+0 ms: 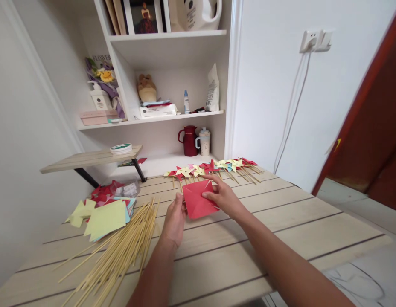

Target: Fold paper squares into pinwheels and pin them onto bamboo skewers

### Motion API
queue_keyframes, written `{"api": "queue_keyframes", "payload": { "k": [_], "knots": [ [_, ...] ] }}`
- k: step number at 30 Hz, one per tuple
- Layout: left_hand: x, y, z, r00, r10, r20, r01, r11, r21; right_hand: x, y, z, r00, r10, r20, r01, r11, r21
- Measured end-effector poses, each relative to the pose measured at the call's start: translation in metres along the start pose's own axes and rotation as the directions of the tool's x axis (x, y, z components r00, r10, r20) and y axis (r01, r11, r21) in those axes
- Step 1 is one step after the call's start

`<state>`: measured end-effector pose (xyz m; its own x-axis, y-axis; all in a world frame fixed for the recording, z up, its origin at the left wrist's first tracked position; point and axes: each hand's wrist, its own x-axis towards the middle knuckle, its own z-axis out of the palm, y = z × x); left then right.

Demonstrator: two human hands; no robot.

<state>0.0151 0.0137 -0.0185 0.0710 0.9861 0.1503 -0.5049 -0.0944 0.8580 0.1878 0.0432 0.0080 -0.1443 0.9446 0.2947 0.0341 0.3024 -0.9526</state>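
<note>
A red paper square (198, 199) at frame centre is pinched at its edges by the left hand (174, 219) and right hand (222, 196). Finished pinwheels (214, 167) are lined up behind; sticks (121, 251) and paper sheets (103, 217) at lower left remain unused.

Jug (198, 13) (top shelf) cut off above.

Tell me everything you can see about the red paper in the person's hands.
The red paper is a roughly square sheet with fold creases and what looks like a flap turned up near its top corner. It sits tilted, just above the wooden table, in front of a row of finished pinwheels. The left hand grips its left edge; the right hand pinches its right side.
</note>
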Motion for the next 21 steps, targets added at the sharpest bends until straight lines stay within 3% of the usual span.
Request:
{"api": "queue_keyframes", "payload": {
  "k": [9,14,21],
  "knots": [
    [-0.001,-0.002,-0.003,1.0,-0.021,-0.005,0.022,0.999,0.035,-0.006,-0.01,-0.001,0.996,0.056,0.065,-0.058,0.998,0.03],
    [0.0,-0.007,-0.005,0.995,0.015,-0.101,-0.005,0.995,0.102,-0.005,-0.006,-0.001,0.995,0.04,0.087,-0.042,0.999,0.022],
    [-0.001,-0.008,-0.003,0.99,0.041,-0.134,-0.029,0.995,0.092,-0.003,-0.002,-0.002,0.993,0.045,0.111,-0.056,0.994,0.095]
  ]
}}
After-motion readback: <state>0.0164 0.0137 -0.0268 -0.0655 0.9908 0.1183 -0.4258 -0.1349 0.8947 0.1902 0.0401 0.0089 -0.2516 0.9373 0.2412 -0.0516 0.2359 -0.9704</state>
